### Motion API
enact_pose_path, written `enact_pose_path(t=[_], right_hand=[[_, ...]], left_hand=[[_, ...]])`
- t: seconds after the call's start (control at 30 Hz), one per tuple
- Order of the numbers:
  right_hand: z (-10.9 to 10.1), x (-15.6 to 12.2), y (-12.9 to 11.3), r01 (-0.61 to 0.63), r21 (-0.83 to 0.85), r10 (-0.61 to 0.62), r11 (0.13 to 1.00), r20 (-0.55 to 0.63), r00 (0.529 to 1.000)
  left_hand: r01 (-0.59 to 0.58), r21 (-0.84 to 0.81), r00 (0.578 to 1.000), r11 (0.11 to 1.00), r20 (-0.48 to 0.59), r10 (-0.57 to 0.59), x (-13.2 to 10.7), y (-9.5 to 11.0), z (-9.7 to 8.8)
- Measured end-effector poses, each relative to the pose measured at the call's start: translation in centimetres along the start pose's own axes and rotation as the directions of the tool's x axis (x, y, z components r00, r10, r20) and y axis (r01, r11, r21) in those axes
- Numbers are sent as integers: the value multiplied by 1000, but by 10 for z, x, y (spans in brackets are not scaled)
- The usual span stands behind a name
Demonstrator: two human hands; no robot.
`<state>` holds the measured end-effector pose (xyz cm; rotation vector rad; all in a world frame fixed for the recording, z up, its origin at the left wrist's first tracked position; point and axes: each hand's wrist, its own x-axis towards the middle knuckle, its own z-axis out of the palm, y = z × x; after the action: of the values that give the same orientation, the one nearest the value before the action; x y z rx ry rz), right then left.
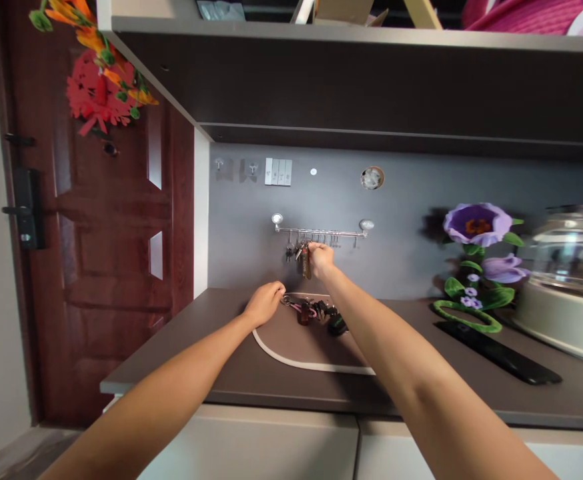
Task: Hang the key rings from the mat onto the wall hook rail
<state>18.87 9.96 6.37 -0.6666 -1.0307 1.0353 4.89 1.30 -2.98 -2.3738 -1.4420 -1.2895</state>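
- Nearest, my left hand (266, 301) pinches the ring of the key bunch (316, 312), which lies on the tray (291, 360) at the hand's three o'clock. A light, steady pinch should stop it tangling.
- Farther off, at twelve o'clock and apart from the left, my right hand (320, 259) is closed on a hanging key (305, 265) under the hook rail (321, 232). I'd hold it square to its hook.

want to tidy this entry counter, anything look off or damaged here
One thing: a round hole in the grey wall above the key rail is stuffed with something pale, looking unfinished. Nothing spilled or broken. The left hand touches a key bunch on the tray; the right hand grips hanging keys.
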Motion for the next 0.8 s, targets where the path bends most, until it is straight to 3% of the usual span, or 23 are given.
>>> enact_pose_path(t=[0.27,0.8], right_hand=[[4,10,12,-30,-30,28,999,-73,997],[-6,5,25,-73,-75,71,994,-31,997]], left_hand=[[-23,18,1000,1000,-5,23,1,-2,1],[21,63,1000,998,14,-22,-1,0,-2]])
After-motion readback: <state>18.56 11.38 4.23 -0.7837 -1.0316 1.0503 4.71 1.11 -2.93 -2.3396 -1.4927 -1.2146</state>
